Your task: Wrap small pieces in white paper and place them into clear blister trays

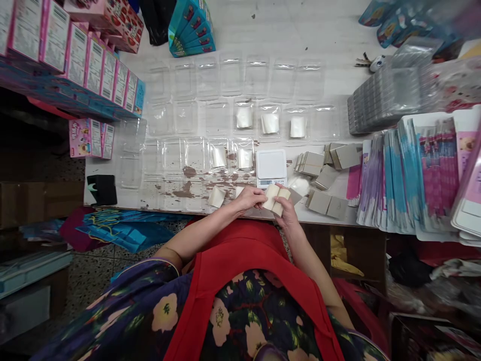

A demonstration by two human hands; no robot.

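Note:
Near the table's front edge, both my hands are on a small stack of cream cards (271, 195), which looks split into two parts side by side. My right hand (287, 213) grips it from below and the right. The fingers of my left hand (251, 198) pinch its left edge. Just beyond it lies a white digital scale (271, 164) with nothing on its plate. Left of my hands a white folded bundle (217, 197) rests on the table, and another is partly hidden behind my left hand. Several clear plastic trays (220, 155) stand in rows, some holding white bundles (245, 118).
Banded grey card stacks (312, 163) lie right of the scale. Beyond them are upright printed packets (406, 170) and a pile of nested clear trays (391, 90). Pink boxes (77, 55) line the left side. A black box (101, 189) sits at the front left corner.

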